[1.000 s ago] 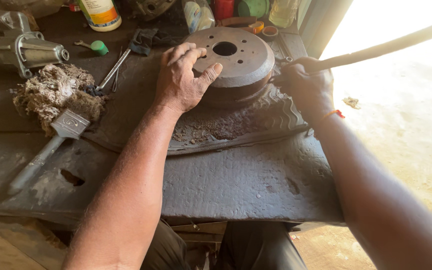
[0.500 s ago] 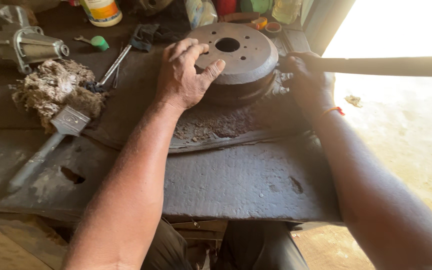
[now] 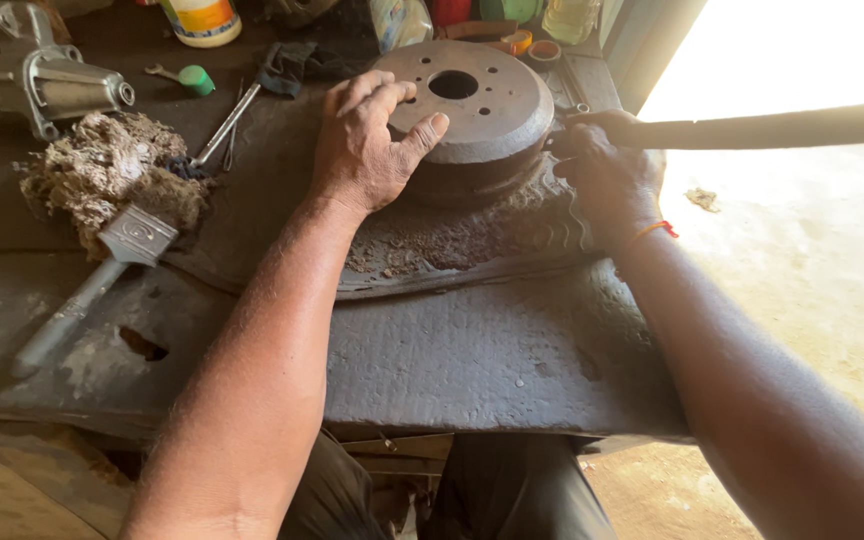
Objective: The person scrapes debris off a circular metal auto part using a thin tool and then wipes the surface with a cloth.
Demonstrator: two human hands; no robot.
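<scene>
Right hand [image 3: 607, 170] slid lower beside the drum [image 3: 472, 105]

Left hand [image 3: 367, 150] on rusty brake drum [image 3: 472, 105]

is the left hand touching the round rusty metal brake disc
Touching. The head view shows the left hand resting on the round rusty metal brake disc, its palm against the rim and its thumb pressed on the top face.

Harsh daylight from upper right, overexposed there; bench dim, image sharp
</scene>
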